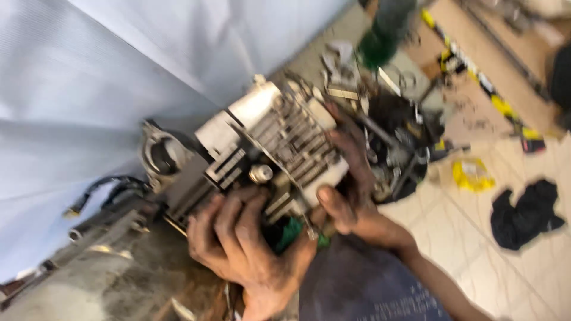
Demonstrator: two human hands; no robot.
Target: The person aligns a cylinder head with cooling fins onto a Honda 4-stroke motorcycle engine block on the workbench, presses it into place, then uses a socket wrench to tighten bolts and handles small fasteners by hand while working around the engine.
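Just the one view here, a head-worn cam looking steeply down and slightly forward from right over the person's lap. It sits really close, so the finned engine block (270,151) fills the middle. Left side of the shot is a pale sheet (89,89), the far right reaches tiled floor (476,238). Everything's motion-blurred and a bit tilted, with no second view to overlap.

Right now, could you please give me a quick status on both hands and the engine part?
Left hand grips engine block from below. Right hand clamps its side. Loose metal parts piled just beyond.
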